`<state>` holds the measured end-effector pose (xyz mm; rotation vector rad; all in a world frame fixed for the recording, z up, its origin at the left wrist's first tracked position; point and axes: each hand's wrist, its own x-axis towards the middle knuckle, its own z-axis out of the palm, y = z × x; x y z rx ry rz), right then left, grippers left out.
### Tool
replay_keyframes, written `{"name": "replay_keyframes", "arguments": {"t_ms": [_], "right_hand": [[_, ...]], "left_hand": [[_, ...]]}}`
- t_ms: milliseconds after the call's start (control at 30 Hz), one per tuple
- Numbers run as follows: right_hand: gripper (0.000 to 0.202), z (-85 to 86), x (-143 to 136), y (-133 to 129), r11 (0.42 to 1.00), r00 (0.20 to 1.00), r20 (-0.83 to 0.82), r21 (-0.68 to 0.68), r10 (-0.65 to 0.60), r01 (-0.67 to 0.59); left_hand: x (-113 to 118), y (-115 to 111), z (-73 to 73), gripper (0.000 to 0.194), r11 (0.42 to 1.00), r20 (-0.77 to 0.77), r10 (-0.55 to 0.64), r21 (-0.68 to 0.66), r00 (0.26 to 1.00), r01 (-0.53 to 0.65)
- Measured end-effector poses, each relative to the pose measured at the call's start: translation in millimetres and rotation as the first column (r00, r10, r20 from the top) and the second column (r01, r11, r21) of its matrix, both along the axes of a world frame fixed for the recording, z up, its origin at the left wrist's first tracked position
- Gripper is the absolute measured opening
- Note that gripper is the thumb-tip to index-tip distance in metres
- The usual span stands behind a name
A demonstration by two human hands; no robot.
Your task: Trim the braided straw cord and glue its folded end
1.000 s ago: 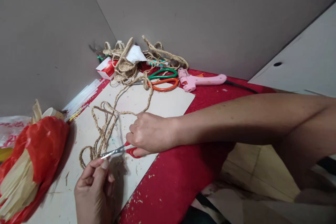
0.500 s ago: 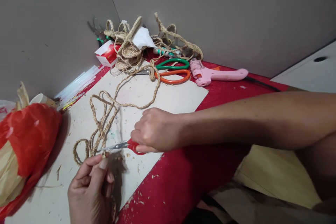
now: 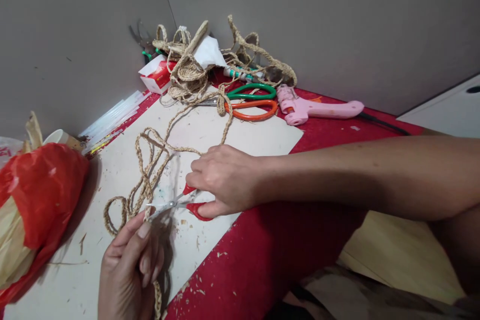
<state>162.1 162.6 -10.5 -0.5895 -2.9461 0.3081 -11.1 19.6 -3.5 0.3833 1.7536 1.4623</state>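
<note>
Head view: our left hand (image 3: 129,265) has its fingers pinching the braided rope (image 3: 147,178); our right hand's fingers grasp the red-handled scissors (image 3: 172,204). Scissors sit just above the white sheet (image 3: 262,132), long axis roughly crosswise, tips pointing left, blades parted at the rope. Sheet lies on the red surface (image 3: 258,250), scraps scattered; gray walls (image 3: 300,25) behind.

Your red-covered table (image 3: 262,245) bears a white board (image 3: 202,240) from lower left to centre, and a pink glue gun (image 3: 322,109) right of upper centre.
</note>
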Motion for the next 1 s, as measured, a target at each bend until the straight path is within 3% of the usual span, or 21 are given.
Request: {"name": "replay_keyframes", "arguments": {"t_ms": [267,433,700,1000], "right_hand": [[0.042,-0.5,-1.3,-0.2,0.999,0.998,0.058,0.054,0.001,-0.004],[0.033,1.6,-0.7,1.6,1.000,0.994,0.109,-0.006,0.019,-0.018],[0.038,2.1,1.5,8.3,0.996,0.996,-0.002,-0.018,-0.089,0.089],[0.043,-4.4,-2.6,1.9,0.999,1.000,0.008,0.028,0.015,-0.015]], "left_hand": [[0.3,1.3,-1.8,0.034,1.000,0.046,0.000,-0.008,0.999,0.000],[1.1,1.1,-0.4,0.038,1.000,0.033,0.021,-0.023,0.999,-0.020],[-1.0,0.9,-2.5,0.038,1.000,0.061,0.019,-0.019,0.998,-0.018],[7.4,3.4,2.7,0.038,1.000,0.058,0.007,-0.017,0.998,-0.006]]}}
